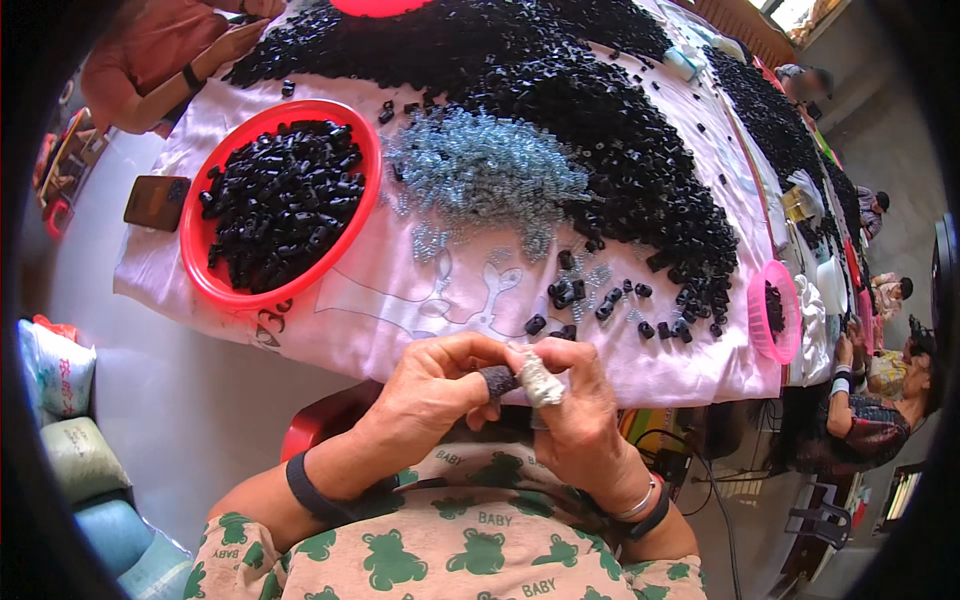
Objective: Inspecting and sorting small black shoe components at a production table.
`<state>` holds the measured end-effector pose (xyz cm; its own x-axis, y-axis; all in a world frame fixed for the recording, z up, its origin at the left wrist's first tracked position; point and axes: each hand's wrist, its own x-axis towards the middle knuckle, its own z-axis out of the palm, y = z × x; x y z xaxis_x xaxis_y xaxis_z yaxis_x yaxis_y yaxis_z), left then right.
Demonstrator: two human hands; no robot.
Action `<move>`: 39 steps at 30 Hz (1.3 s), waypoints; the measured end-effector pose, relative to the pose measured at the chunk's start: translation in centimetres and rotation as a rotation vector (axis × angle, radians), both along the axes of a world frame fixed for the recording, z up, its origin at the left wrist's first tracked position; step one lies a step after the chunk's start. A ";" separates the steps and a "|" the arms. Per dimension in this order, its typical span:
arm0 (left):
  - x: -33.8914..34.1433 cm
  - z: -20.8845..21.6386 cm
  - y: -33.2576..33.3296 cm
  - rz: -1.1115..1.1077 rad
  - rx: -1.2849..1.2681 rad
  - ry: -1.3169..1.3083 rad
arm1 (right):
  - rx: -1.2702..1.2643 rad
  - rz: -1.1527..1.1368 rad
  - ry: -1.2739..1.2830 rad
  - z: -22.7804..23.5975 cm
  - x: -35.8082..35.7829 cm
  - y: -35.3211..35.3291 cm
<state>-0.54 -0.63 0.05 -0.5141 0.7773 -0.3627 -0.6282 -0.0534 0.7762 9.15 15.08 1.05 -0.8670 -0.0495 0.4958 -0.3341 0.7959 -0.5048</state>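
Observation:
My left hand [425, 398] and my right hand [583, 425] meet at the table's near edge, fingertips pinched together. Whatever lies between them is too small or hidden to make out. A black wrap [497, 382] covers a digit of the left hand, and a whitish wrap [541, 381] covers the right thumb. Just beyond the hands, several loose black plastic pieces [567, 292] are scattered on the pale pink cloth [390, 275]. Farther back lies a heap of small shiny bluish-silver coils [485, 165] that look like springs, against a large pile of black pieces [640, 170].
A red basin [372, 170] full of black pieces stands at the left, beside a dark phone [156, 202]. At the right edge sits a pink basket [790, 312]. A co-worker's arm [170, 95] reaches in at far left; other people [870, 410] sit at right. Sacks [85, 460] lie lower left.

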 end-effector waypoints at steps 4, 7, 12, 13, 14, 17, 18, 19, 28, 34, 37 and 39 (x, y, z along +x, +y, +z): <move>-0.2 0.0 0.3 0.009 -0.033 -0.009 | -0.095 -0.015 -0.018 0.0 0.3 0.8; -0.6 -1.1 0.1 0.104 0.056 -0.074 | -0.105 -0.227 -0.006 -0.1 0.4 2.9; -0.5 -0.5 0.1 0.105 0.017 -0.094 | -0.009 -0.646 -0.074 0.3 0.2 9.1; -0.5 -0.6 0.1 0.098 0.021 -0.089 | 0.032 -0.669 -0.092 0.3 0.3 9.8; -0.5 -0.6 0.1 0.087 0.026 -0.086 | 0.057 -0.680 -0.126 0.6 0.3 9.9; -0.6 -0.5 0.0 0.072 0.013 -0.039 | 0.178 -0.630 -0.165 0.3 -0.4 9.3; -0.6 -0.6 0.0 0.073 0.012 -0.038 | 0.229 -0.620 -0.192 0.0 -0.7 9.0; -0.6 -0.7 0.0 0.072 0.010 -0.029 | 0.271 -0.616 -0.250 -0.4 -0.8 8.5; -0.7 -0.6 0.1 0.077 0.008 -0.029 | -0.081 -0.501 -0.098 -1.1 -1.2 8.4; -0.5 -0.7 0.1 0.071 -0.009 -0.026 | 0.200 -0.608 -0.228 0.6 -0.3 11.1; -0.8 -0.8 0.1 0.072 0.013 -0.028 | 0.305 -0.606 -0.273 0.0 0.0 12.4; -0.7 -0.9 0.0 0.070 0.014 -0.030 | 0.483 -0.696 -0.293 0.0 0.5 13.1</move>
